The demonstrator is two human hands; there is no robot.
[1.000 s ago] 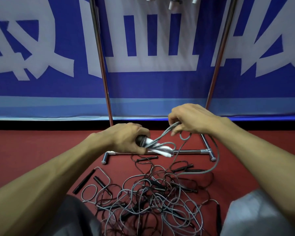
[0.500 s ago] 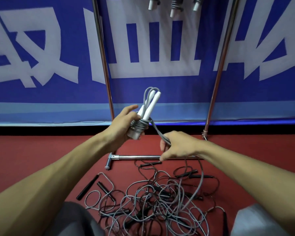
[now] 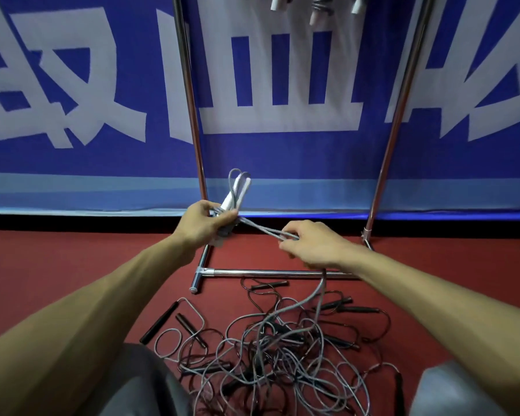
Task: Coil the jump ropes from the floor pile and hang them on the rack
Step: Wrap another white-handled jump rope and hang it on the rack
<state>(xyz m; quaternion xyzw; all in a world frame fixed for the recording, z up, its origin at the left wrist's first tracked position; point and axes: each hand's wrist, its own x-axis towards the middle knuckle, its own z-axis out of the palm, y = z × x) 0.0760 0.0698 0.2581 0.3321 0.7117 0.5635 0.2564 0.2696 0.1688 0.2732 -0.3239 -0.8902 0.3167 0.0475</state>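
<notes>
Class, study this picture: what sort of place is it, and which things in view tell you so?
Probably a sports hall or gym: a red floor, a big blue banner along the wall, and a metal rack behind a pile of jump ropes.

A sports hall: red court floor, blue lettered banner, metal rack.

The blue banner carries large white characters, cut off by the frame's top edge; none reads whole.
</notes>
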